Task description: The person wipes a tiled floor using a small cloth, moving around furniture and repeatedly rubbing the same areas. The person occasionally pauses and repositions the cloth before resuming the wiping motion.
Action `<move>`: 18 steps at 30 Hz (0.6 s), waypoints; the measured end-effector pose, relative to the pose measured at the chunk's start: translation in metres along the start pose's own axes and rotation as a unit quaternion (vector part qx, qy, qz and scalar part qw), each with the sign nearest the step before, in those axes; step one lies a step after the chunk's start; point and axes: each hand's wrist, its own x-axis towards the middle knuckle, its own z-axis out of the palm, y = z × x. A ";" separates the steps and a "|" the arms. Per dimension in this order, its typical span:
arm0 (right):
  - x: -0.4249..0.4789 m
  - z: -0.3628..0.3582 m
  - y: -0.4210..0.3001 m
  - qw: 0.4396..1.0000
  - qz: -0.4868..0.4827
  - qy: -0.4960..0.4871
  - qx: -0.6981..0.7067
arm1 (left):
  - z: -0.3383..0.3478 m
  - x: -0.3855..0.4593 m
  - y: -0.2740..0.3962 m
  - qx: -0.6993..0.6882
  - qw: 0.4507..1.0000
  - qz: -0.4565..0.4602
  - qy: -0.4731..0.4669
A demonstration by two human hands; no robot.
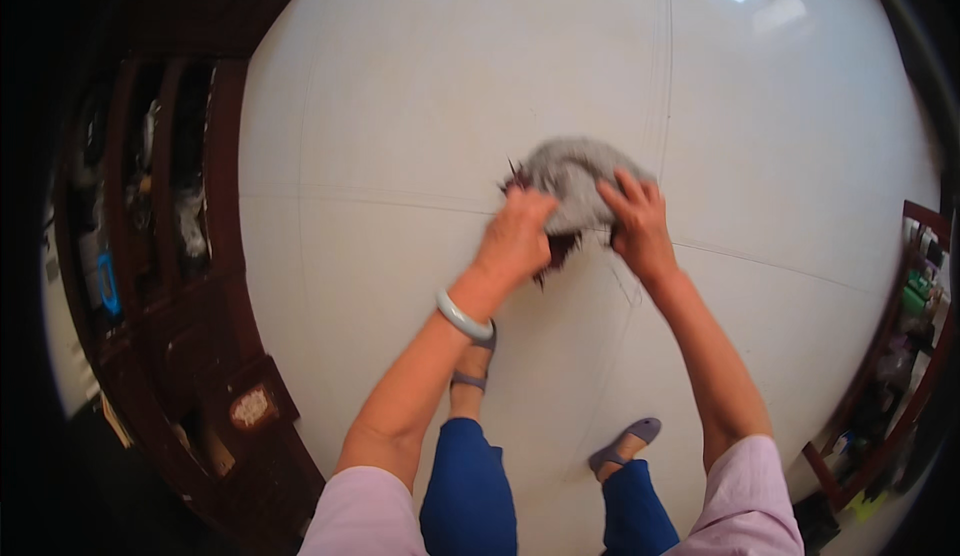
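A bunched grey fabric piece (577, 169), fuzzy and blurred, hangs between my two hands over the pale tiled floor. Dark maroon ragged bits (561, 250) stick out along its left and lower edges. My left hand (517, 233), with a pale bangle (461, 317) at the wrist, grips its lower left side. On the right side, my right hand (637, 218) holds it with the fingers spread over the top and the thumb hidden. A few loose threads (626, 286) dangle below. Whether the fabric touches the floor, I cannot tell.
A dark wooden cabinet (225, 316) with open, filled shelves lines the left. At right stands a low wooden rack (892, 361) holding assorted items. Pale floor tiles (420, 105) lie ahead. My feet in dark shoes (630, 440) are apart below.
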 end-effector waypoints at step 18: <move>0.011 0.140 -0.001 0.971 0.066 -0.116 -0.200 | 0.058 -0.004 -0.133 0.124 0.988 -0.026 -0.091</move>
